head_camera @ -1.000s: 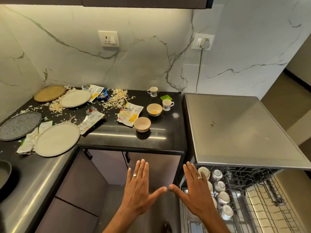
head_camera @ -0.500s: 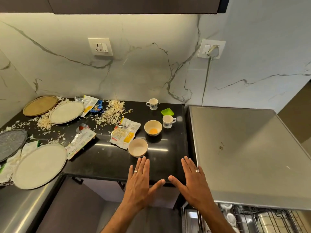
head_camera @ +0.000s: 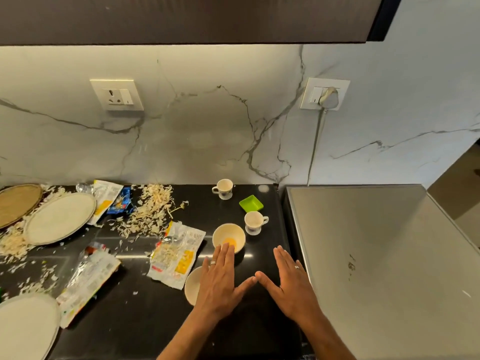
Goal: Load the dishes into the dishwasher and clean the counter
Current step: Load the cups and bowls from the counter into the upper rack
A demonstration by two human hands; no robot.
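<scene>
My left hand (head_camera: pixel 219 283) and my right hand (head_camera: pixel 292 285) are held flat above the black counter (head_camera: pixel 140 310), fingers straight, thumb tips nearly touching, holding nothing. Under my left hand a cream bowl (head_camera: pixel 192 285) is partly hidden. Just beyond its fingertips stands a second bowl (head_camera: pixel 228 236) with yellow residue. A white cup (head_camera: pixel 254 222) sits right of that bowl and another cup (head_camera: pixel 223 188) near the wall. A small green dish (head_camera: pixel 251 203) lies between the cups. Round plates (head_camera: pixel 61 221) (head_camera: pixel 24 326) and a golden plate (head_camera: pixel 17 203) lie at the left.
Torn food wrappers (head_camera: pixel 176 255) (head_camera: pixel 88 281) (head_camera: pixel 105 197) and pale shreds (head_camera: pixel 148 211) litter the counter. The dishwasher's steel top (head_camera: pixel 384 268) fills the right side. A plugged-in cable (head_camera: pixel 315 141) runs down the marble wall. A dark cabinet (head_camera: pixel 181 19) hangs overhead.
The view has tilted up from the open dishwasher rack to the counter. Both flat hands have moved forward over the counter, my left one now above the near bowl.
</scene>
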